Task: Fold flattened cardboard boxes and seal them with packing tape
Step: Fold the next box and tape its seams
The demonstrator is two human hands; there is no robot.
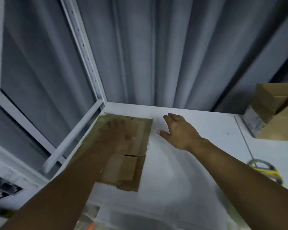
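Head view: on the white table, one tape roll lies by the right forearm, probably kept handy for sealing. A stack of flattened cardboard, at least two sheets, lies at the table's left edge. The left hand rests on it, likely to pick a sheet, but is too blurred to show its grip. The right hand hovers beside it, fingers spread, holding nothing. About two folded boxes stand far right, before one grey curtain.

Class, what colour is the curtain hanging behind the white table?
The curtain is plain grey, with no pattern, hanging in vertical folds; the head view shows it.
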